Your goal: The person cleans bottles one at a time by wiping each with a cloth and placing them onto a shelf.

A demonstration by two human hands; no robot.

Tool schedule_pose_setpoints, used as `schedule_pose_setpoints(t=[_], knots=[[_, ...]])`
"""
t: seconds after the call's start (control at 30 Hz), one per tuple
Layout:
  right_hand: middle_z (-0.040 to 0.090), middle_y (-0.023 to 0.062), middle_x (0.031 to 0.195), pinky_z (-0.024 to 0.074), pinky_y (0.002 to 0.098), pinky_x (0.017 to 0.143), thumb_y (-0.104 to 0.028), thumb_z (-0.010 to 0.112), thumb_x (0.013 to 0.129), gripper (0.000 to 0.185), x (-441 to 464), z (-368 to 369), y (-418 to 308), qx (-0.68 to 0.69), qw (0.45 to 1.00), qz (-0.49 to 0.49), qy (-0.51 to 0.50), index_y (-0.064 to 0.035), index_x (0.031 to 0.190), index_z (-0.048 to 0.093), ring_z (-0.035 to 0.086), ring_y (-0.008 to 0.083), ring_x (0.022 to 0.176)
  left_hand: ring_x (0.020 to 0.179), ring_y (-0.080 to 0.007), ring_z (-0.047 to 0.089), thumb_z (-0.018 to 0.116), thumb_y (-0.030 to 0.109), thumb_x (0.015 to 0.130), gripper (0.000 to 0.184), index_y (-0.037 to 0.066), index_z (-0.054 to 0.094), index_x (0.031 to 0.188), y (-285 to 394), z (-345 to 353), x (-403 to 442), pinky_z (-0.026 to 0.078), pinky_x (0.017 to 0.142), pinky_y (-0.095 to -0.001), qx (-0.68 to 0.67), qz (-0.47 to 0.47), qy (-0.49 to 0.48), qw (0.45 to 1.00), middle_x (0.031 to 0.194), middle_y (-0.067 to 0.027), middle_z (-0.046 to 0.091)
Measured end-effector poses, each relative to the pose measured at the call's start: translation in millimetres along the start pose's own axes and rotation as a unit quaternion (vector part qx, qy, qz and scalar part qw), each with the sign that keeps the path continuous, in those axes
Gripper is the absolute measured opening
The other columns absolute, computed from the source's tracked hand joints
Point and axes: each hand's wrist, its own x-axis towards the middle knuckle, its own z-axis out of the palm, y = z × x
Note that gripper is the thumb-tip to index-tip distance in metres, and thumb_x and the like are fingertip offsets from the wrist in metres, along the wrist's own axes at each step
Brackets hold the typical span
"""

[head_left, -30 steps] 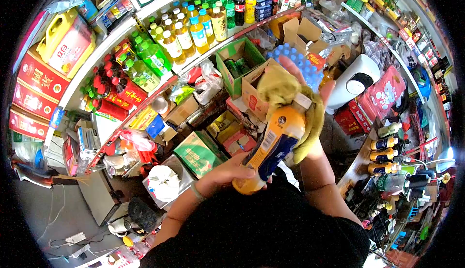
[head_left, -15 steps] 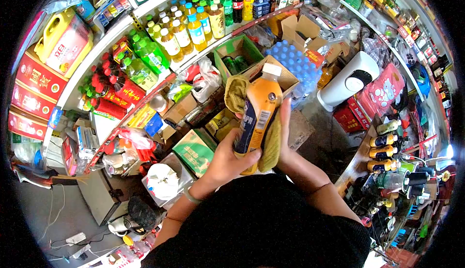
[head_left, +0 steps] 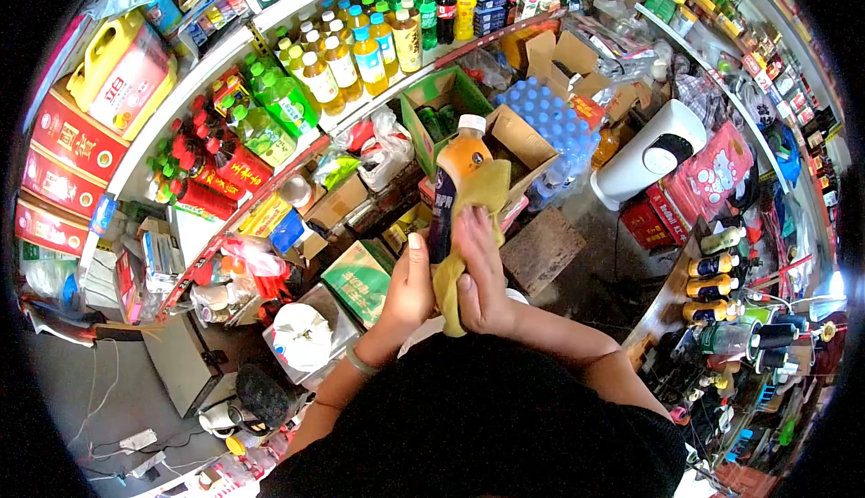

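An orange drink bottle (head_left: 461, 152) with a white cap and dark label stands tilted in front of my chest. My left hand (head_left: 410, 284) is closed around its lower left side, thumb up, the other fingers hidden behind it. A mustard-coloured cloth (head_left: 480, 194) drapes over the bottle's front and right side, covering much of the label. My right hand (head_left: 482, 268) presses that cloth against the bottle, its fingers bent over the fabric.
Shelves of drink bottles (head_left: 341, 64) curve along the far left. Beyond my hands are an open carton (head_left: 527, 142) and shrink-wrapped blue-capped bottles (head_left: 559, 129). A white cylindrical appliance (head_left: 644, 156) stands right. Similar orange bottles (head_left: 712, 286) line a ledge at right.
My right hand has come from the bottle's right edge round to its front, bringing the cloth across the label. The bottle has shifted slightly left and turned, its barcode now out of sight.
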Motion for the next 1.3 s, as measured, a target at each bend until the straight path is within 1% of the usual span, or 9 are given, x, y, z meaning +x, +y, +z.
schedule_pose_setpoints(t=[0.33, 0.6, 0.67, 0.73, 0.83, 0.93, 1.1, 1.13, 1.3], knots=[[0.062, 0.0022, 0.112, 0.0255, 0.043, 0.106, -0.018, 0.058, 0.074, 0.029, 53.2, -51.8, 21.4, -0.172, 0.966, -0.137, -0.136, -0.0185, 0.101, 0.068, 0.049, 0.0269, 0.12, 0.097, -0.0306, 0.058, 0.024, 0.03, 0.102, 0.045, -0.004, 0.047, 0.118, -15.0, 4.7, -7.4, 0.044, 0.084, -0.035, 0.091, 0.048, -0.054, 0.993, 0.105, -0.0211, 0.058], [0.039, 0.0142, 0.136, 0.0276, 0.0363, 0.105, -0.021, 0.038, 0.096, 0.036, 65.3, -35.8, 29.8, -0.004, 0.977, 0.091, 0.193, -0.0072, 0.128, 0.049, 0.039, 0.026, 0.125, 0.078, -0.0384, 0.06, 0.032, 0.034, 0.099, 0.042, -0.003, 0.048, 0.111, 3.2, 13.6, -17.2, 0.047, 0.069, -0.0409, 0.221, 0.095, -0.024, 0.97, 0.081, -0.0221, 0.058], [0.047, 0.0148, 0.125, 0.0411, 0.0363, 0.096, -0.019, 0.039, 0.095, 0.042, 73.8, -33.2, 0.9, 0.359, 0.854, 0.272, 0.261, -0.0033, 0.134, 0.037, 0.053, 0.0267, 0.109, 0.077, -0.0389, 0.06, 0.033, 0.033, 0.099, 0.04, -0.003, 0.047, 0.111, 2.9, 13.1, -17.5, 0.047, 0.068, -0.0417, 0.233, 0.07, -0.028, 0.97, 0.081, -0.0223, 0.058], [0.048, 0.013, 0.122, 0.0465, 0.0321, 0.089, -0.029, 0.036, 0.098, 0.045, 50.5, -21.4, 37.7, 0.378, 0.84, 0.298, 0.25, -0.0043, 0.135, 0.034, 0.056, 0.0221, 0.103, 0.072, -0.0389, 0.06, 0.034, 0.031, 0.098, 0.039, -0.003, 0.045, 0.112, 0.3, 14.8, -17.6, 0.047, 0.063, -0.0425, 0.238, 0.121, -0.009, 0.964, 0.075, -0.0221, 0.057], [0.055, 0.0115, 0.114, 0.0469, 0.0322, 0.09, -0.042, 0.037, 0.097, 0.051, 26.9, -7.0, 43.5, 0.633, 0.617, 0.398, 0.243, -0.0031, 0.13, 0.04, 0.058, 0.0216, 0.099, 0.066, -0.0396, 0.06, 0.036, 0.028, 0.097, 0.038, -0.004, 0.044, 0.115, -2.1, 16.1, -20.4, 0.047, 0.058, -0.0439, 0.251, 0.077, 0.005, 0.965, 0.071, -0.0226, 0.057], [0.057, 0.0102, 0.112, 0.0468, 0.0327, 0.091, -0.044, 0.037, 0.097, 0.052, 8.5, -0.7, 34.8, 0.711, 0.61, 0.328, 0.12, -0.0029, 0.129, 0.041, 0.057, 0.021, 0.1, 0.063, -0.0407, 0.059, 0.038, 0.024, 0.095, 0.037, -0.005, 0.041, 0.119, 2.4, 16.9, -15.2, 0.046, 0.056, -0.0462, 0.284, 0.159, 0.061, 0.944, 0.069, -0.0236, 0.058], [0.045, 0.0079, 0.123, 0.0406, 0.0325, 0.095, -0.035, 0.028, 0.101, 0.047, 2.3, 17.5, 16.4, 0.444, 0.822, 0.349, 0.07, -0.0065, 0.138, 0.02, 0.049, 0.017, 0.107, 0.067, -0.0392, 0.06, 0.03, 0.026, 0.098, 0.037, 0.002, 0.042, 0.123, 13.8, 9.9, -8.3, 0.046, 0.061, -0.0452, 0.374, 0.105, 0.101, 0.916, 0.074, -0.021, 0.06], [0.045, 0.0085, 0.121, 0.0397, 0.0335, 0.095, -0.027, 0.039, 0.1, 0.047, 8.4, 11.8, 6.1, 0.479, 0.773, 0.409, 0.076, -0.0074, 0.137, 0.018, 0.047, 0.0168, 0.109, 0.067, -0.0392, 0.06, 0.03, 0.026, 0.098, 0.037, 0.002, 0.042, 0.123, 13.8, 8.7, -7.1, 0.046, 0.061, -0.0452, 0.374, 0.105, 0.101, 0.916, 0.074, -0.021, 0.06], [0.048, 0.0122, 0.118, 0.0444, 0.0341, 0.089, -0.013, 0.062, 0.087, 0.064, 11.7, 26.0, 4.1, 0.339, 0.889, 0.282, 0.121, -0.0031, 0.134, 0.02, 0.051, 0.0184, 0.103, 0.075, -0.0418, 0.061, 0.036, 0.02, 0.097, 0.033, 0.004, 0.041, 0.126, 5.9, 1.4, -5.0, 0.047, 0.061, -0.0468, 0.409, 0.127, 0.098, 0.898, 0.088, -0.0252, 0.061]])
